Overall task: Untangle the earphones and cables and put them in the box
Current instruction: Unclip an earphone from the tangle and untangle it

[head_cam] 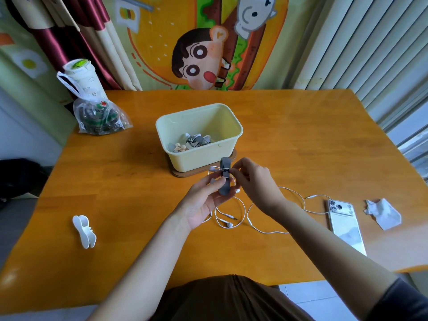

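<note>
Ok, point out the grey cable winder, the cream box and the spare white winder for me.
grey cable winder (223, 191), head view, on its lower lobe.
cream box (203, 159), head view, on its near outer wall.
white winder (84, 231), head view, on its middle.

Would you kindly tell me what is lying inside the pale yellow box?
Grey wound earphone bundles and a beige one lie in the box. Its near wall hides the front floor.

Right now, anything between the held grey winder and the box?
Nothing visible. The open pale yellow plastic box sits just beyond the grey bow-shaped cable winder in the left hand; its white earphone cable trails on the table.
</note>
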The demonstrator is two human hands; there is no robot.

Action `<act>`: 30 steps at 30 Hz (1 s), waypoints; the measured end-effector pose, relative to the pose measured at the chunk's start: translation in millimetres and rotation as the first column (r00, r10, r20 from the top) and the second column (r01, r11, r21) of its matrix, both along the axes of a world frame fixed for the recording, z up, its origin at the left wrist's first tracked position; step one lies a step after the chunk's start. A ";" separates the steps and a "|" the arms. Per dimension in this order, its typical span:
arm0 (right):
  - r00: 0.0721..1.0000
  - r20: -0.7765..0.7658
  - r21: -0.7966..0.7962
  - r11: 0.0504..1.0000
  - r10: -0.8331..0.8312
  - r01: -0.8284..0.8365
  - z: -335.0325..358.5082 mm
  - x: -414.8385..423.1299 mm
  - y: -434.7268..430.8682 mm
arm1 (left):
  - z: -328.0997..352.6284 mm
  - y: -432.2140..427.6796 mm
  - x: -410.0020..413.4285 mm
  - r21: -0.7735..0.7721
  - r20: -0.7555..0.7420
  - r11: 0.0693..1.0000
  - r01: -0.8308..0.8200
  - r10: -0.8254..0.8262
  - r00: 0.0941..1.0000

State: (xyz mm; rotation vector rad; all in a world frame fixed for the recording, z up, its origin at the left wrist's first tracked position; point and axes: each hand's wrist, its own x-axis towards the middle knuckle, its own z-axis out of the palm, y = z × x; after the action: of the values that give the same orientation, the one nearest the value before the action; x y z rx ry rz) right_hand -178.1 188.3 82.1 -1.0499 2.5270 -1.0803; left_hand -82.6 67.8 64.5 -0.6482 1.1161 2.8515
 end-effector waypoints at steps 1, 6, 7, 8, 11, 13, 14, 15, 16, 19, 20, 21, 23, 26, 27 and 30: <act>1.000 0.001 -0.009 1.000 -0.006 0.006 0.4 -0.1 0.0 | 0.6 -0.3 -0.2 0.006 -0.003 1.000 -0.010 0.010 1.000; 1.000 -0.014 0.004 1.000 -0.016 0.016 2.2 -1.1 -1.3 | 1.3 -1.2 -2.5 -0.012 0.020 1.000 -0.015 0.015 1.000; 1.000 -0.013 0.003 1.000 -0.021 0.021 3.1 -1.0 -1.8 | 1.7 -0.9 -2.4 -0.032 0.026 0.999 -0.004 0.005 1.000; 0.999 -0.007 -0.003 1.000 -0.031 0.031 3.9 -1.2 -2.3 | 2.1 -0.4 -2.1 -0.053 0.032 0.999 0.008 -0.006 0.999; 0.998 0.028 -0.029 0.998 -0.053 0.053 7.2 -2.2 -2.2 | 1.9 2.3 -0.8 -0.093 0.032 0.995 0.040 -0.037 0.999; 0.998 0.041 -0.018 0.999 -0.047 0.048 8.4 -3.1 -1.3 | 0.7 3.8 -0.1 -0.092 0.031 0.995 0.048 -0.045 0.998; 0.998 0.045 -0.011 0.999 -0.045 0.045 8.2 -3.4 -0.8 | 0.2 3.9 0.2 -0.078 0.032 0.996 0.047 -0.045 0.998; 0.998 0.044 -0.006 0.999 -0.043 0.043 8.2 -3.7 0.1 | 0.1 3.8 0.1 -0.053 0.029 0.998 0.045 -0.044 0.999; 0.998 0.040 0.006 0.999 -0.042 0.042 7.4 -4.3 1.0 | 0.3 3.6 0.0 -0.025 0.023 0.999 0.040 -0.040 0.999; 0.999 0.016 0.051 0.998 -0.035 0.034 4.1 -4.9 3.5 | 1.4 2.4 -0.4 0.032 0.017 0.999 0.026 -0.027 0.999; 0.999 0.016 0.054 0.998 -0.035 0.034 3.5 -4.7 3.6 | 1.9 2.0 -0.4 0.042 0.017 0.999 0.024 -0.025 1.000; 0.999 0.017 0.054 0.998 -0.033 0.032 3.3 -4.7 3.3 | 2.4 1.6 -0.6 0.056 0.016 0.998 0.019 -0.020 1.000; 1.000 0.018 0.066 0.998 -0.016 0.014 4.2 -5.0 2.6 | 2.8 1.3 -1.4 0.097 0.017 0.995 0.002 -0.004 1.000; 0.999 0.040 0.076 0.997 0.022 -0.025 5.5 -4.1 2.2 | 2.8 -0.4 -2.9 0.138 0.025 0.989 -0.054 0.051 0.998; 0.998 0.056 0.071 0.997 0.029 -0.033 5.3 -3.0 2.5 | 2.6 -1.6 -3.4 0.132 0.026 0.989 -0.070 0.067 0.997; 0.994 0.095 0.068 0.996 0.055 -0.062 5.2 0.8 3.3 | 3.1 -3.1 -4.3 0.110 0.023 0.989 -0.097 0.096 0.995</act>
State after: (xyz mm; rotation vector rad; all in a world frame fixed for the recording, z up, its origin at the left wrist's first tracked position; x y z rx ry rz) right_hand -177.3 191.6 87.2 -1.0242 2.4275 -0.9928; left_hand -87.0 64.6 67.6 -0.7379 0.9414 2.9564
